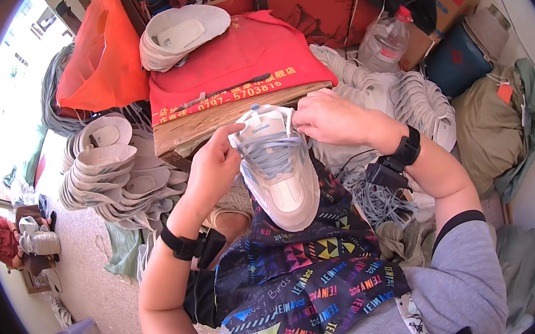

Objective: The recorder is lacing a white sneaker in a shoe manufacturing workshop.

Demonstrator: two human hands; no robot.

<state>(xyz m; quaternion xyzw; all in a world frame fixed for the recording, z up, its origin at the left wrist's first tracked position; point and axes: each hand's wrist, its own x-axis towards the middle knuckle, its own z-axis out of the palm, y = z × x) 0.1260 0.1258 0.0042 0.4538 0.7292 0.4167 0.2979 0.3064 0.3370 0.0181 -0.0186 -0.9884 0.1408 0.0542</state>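
Note:
A white and pale blue shoe upper [280, 177] with grey-blue laces rests toe-down on my lap, over a dark apron with bright coloured patterns [310, 279]. My left hand [214, 165] grips the shoe's left side near the collar, thumb pressed on the laces. My right hand [329, 119] pinches the top right of the tongue and lace at the shoe's opening. Both wrists wear black bands with small devices.
A wooden bench edge [212, 124] covered by a red cloth [238, 67] lies just beyond the shoe. Stacks of white insoles [120, 175] sit left and on the bench [180, 33]. A plastic bottle [384, 43], cardboard boxes and a bundle of grey laces [373, 198] are at right.

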